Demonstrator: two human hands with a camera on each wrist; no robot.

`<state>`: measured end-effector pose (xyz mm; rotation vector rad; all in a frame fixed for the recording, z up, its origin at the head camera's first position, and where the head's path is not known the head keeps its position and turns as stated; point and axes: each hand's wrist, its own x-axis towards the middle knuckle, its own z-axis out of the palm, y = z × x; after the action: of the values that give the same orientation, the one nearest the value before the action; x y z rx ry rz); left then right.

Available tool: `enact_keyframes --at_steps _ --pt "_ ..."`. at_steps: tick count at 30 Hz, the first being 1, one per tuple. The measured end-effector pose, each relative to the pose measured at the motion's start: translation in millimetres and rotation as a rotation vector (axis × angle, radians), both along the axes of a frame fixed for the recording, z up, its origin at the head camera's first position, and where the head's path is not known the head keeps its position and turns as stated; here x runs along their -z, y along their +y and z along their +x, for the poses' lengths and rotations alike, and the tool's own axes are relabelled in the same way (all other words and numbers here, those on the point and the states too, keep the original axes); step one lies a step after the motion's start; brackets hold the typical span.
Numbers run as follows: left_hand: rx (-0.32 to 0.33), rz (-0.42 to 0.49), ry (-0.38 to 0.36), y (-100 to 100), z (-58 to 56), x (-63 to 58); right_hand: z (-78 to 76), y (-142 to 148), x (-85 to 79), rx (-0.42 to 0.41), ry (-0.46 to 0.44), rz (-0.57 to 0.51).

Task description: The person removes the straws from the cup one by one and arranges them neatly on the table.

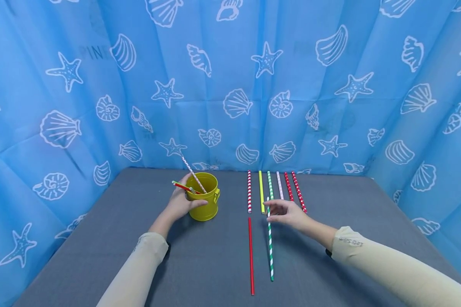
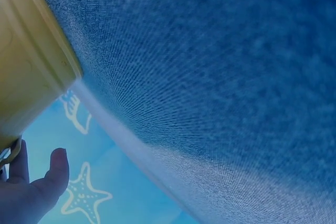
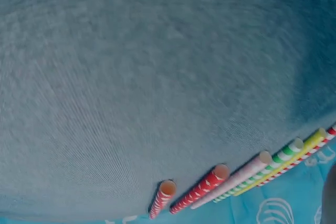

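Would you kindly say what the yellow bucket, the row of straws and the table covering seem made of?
Yellow bucket: probably painted metal, satiny, given its sheen and ridged rim; plastic is possible.
Row of straws: likely matte paper, judging by their dull printed walls and hollow ends.
Table covering: matte woven fabric, its weave showing in the wrist views.

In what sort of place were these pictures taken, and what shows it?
Probably an indoor tabletop set arranged for filming: a blue curtain printed with shells and starfish hangs around a grey table, where straws lie side by side near a yellow bucket.
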<state>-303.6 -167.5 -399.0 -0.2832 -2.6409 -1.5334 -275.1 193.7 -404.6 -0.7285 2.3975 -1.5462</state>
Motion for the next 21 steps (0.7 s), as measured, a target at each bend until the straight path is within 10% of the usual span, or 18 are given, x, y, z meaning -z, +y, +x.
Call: enact_keyframes --at_steps 21 --pt "-0.001 -0.03 -0.008 -0.3 0.7 -0.4 7.2 -8.2 20.6 -0.125 -0.071 0.204"
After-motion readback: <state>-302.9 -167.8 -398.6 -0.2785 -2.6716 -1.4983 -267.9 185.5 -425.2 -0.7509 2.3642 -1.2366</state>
